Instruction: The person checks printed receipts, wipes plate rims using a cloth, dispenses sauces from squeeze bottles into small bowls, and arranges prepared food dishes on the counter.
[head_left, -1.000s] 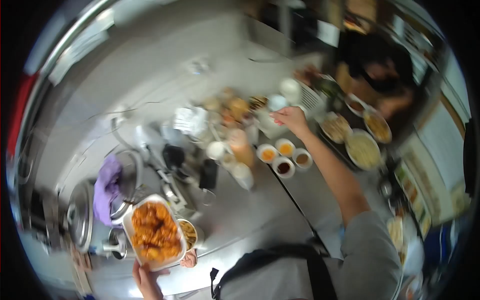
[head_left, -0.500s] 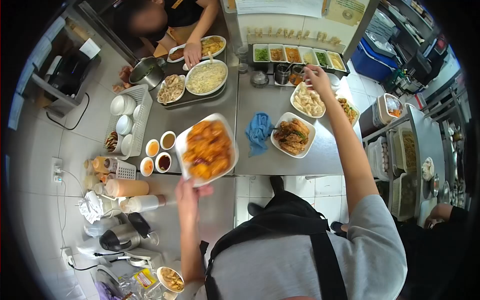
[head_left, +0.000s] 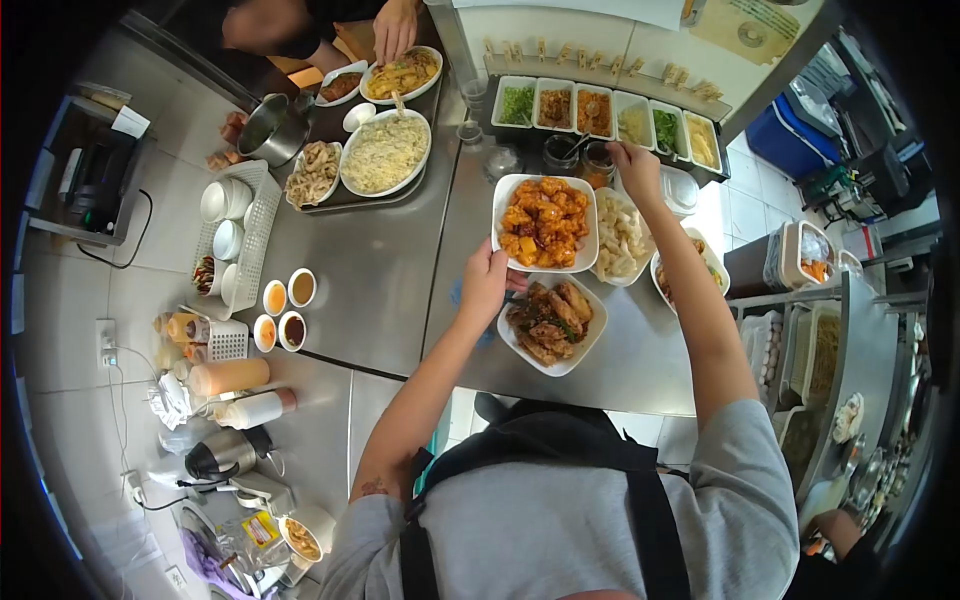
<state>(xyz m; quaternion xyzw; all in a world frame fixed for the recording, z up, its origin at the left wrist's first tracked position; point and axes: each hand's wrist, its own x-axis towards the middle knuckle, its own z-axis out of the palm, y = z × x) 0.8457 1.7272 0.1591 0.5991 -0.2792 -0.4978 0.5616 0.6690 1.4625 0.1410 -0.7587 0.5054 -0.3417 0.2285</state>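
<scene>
My left hand [head_left: 487,284] grips the lower left edge of a white square dish of orange glazed pieces [head_left: 545,223], held above the steel counter. Right below it sits a white dish of brown fried pieces [head_left: 552,322]. A dish of pale dumplings [head_left: 622,240] lies just to its right, partly covered. My right hand [head_left: 636,168] is pinched closed beside a dark jar [head_left: 598,160] under the topping trays; a thin dark handle, perhaps of a spoon in the jars, runs near the fingertips. Whether the fingers grip it cannot be made out.
White topping trays [head_left: 592,110] line the back. A tray with a large oval dish [head_left: 386,152] stands at upper left, with another person's hand [head_left: 396,28] above it. Four sauce cups [head_left: 301,288] and squeeze bottles [head_left: 230,377] are at left. A blue cloth lies partly hidden behind my left hand.
The view has turned toward the right-hand counter. My left hand has brought the dish of orange pieces over that counter, near the dumplings. My right hand stays near the jars.
</scene>
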